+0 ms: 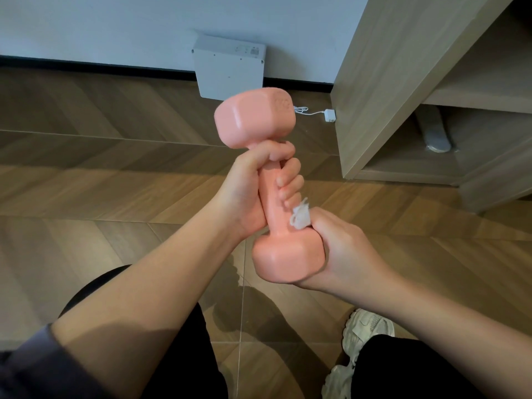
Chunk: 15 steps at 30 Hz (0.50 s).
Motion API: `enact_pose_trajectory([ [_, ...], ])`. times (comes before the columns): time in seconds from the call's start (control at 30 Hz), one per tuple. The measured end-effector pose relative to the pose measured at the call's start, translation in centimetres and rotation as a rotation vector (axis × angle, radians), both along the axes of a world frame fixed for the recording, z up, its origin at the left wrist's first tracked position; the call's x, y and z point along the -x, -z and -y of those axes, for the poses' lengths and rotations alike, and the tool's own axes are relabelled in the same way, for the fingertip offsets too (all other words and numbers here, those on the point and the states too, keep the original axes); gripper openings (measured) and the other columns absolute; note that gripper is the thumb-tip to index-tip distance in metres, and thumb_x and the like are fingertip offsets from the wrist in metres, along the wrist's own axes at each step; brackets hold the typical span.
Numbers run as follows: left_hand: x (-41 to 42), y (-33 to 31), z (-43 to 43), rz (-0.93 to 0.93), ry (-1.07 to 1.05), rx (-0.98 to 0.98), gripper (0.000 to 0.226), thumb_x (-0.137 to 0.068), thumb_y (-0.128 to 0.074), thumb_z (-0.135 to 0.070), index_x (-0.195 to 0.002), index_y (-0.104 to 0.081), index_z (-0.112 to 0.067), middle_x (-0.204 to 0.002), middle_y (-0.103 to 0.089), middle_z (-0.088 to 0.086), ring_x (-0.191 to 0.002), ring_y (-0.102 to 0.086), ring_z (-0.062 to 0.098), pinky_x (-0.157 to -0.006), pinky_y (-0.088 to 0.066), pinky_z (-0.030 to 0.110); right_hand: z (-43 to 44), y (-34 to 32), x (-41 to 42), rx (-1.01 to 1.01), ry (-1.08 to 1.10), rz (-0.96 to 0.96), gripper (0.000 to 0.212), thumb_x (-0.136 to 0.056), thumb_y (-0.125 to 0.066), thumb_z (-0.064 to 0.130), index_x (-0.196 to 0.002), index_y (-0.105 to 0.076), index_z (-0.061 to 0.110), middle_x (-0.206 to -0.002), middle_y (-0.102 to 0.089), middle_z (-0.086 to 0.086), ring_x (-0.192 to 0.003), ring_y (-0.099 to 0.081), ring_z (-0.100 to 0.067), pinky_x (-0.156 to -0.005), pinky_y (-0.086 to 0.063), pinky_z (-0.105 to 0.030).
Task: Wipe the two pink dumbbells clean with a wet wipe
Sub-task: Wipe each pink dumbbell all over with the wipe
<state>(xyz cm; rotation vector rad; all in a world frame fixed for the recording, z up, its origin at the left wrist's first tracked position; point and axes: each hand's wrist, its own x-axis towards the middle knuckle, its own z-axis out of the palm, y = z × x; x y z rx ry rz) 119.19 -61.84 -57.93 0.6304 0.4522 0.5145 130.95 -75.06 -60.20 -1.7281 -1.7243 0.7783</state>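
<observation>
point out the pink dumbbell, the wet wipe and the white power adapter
pink dumbbell (254, 122): head view, flat side of its upper head
wet wipe (300, 218): head view, bunched tuft beside the handle
white power adapter (330, 115): head view, middle of its body

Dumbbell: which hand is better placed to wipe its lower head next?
Right: the right hand holds the wet wipe at the lower head of the dumbbell; the left hand grips its handle.

Single view: head-worn, wide-angle. Faces forward and steeply down; left hand and right hand close, mid-frame. Wooden floor fills the field; wall along the top edge.
</observation>
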Motion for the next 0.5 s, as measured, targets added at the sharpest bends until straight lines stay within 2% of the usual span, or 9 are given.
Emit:
enact_pose_trajectory([
  [0.1,-0.4,0.3,-0.2,-0.227,-0.139,-0.053,0.019,-0.089,-0.061,-0.017,-0.070,-0.057,-0.012,-0.058,-0.054,0.002,-0.047,-0.050,0.013,-0.048,-0.045,0.025,0.0,0.2,-0.1,-0.023,0.033,0.093,0.050,-0.064,-0.078,0.055,-0.096,-0.043,0.040,-0.100,-0.049,0.022,-0.091,-0.052,0.007,-0.068,-0.043,-0.009],
  [0.17,-0.6,0.5,-0.4,-0.327,-0.232,-0.002,0.011,-0.088,-0.066,-0.013,-0.077,-0.063,-0.012,-0.062,-0.061,0.000,-0.051,-0.058,0.012,-0.050,-0.049,0.024,0.0,0.3,-0.3,-0.082,-0.008,0.214,0.054,-0.064,-0.081,0.042,-0.100,-0.040,0.038,-0.099,-0.045,0.022,-0.087,-0.047,0.004,-0.063,-0.036,-0.009],
  [0.23,-0.5,0.9,-0.5,-0.378,-0.278,0.109,0.012,-0.086,-0.069,-0.012,-0.075,-0.063,-0.013,-0.057,-0.060,-0.002,-0.049,-0.058,0.011,-0.050,-0.049,0.023,0.1,0.3,-0.4,-0.153,-0.066,0.361,0.058,-0.063,-0.085,0.033,-0.104,-0.045,0.027,-0.104,-0.050,0.010,-0.090,-0.046,-0.003,-0.069,-0.031,-0.011],
  [0.3,-0.5,1.2,-0.6,-0.398,-0.284,0.185,0.019,-0.084,-0.071,-0.016,-0.070,-0.059,-0.016,-0.051,-0.051,-0.005,-0.042,-0.050,0.008,-0.047,-0.044,0.021,0.3,0.2,-0.1,-0.162,-0.088,0.430,0.056,-0.065,-0.082,0.038,-0.105,-0.046,0.024,-0.104,-0.053,0.006,-0.090,-0.044,-0.002,-0.067,-0.025,-0.008],
  [0.4,-0.5,1.4,-0.8,-0.343,-0.278,0.240,0.029,-0.083,-0.072,-0.020,-0.061,-0.054,-0.019,-0.047,-0.040,-0.007,-0.039,-0.038,0.008,-0.046,-0.036,0.022,-0.1,-0.2,-0.1,-0.063,-0.081,0.330,0.051,-0.067,-0.074,0.049,-0.102,-0.042,0.032,-0.101,-0.046,0.018,-0.087,-0.040,0.005,-0.063,-0.025,-0.008],
  [0.5,-0.4,1.3,-1.2,-0.239,-0.231,0.241,0.037,-0.084,-0.069,-0.021,-0.053,-0.049,-0.021,-0.047,-0.033,-0.007,-0.039,-0.032,0.008,-0.046,-0.034,0.023,-1.1,-0.4,-0.7,0.077,-0.050,0.182,0.046,-0.062,-0.068,0.060,-0.090,-0.035,0.044,-0.091,-0.046,0.022,-0.085,-0.049,0.008,-0.059,-0.031,-0.013],
])
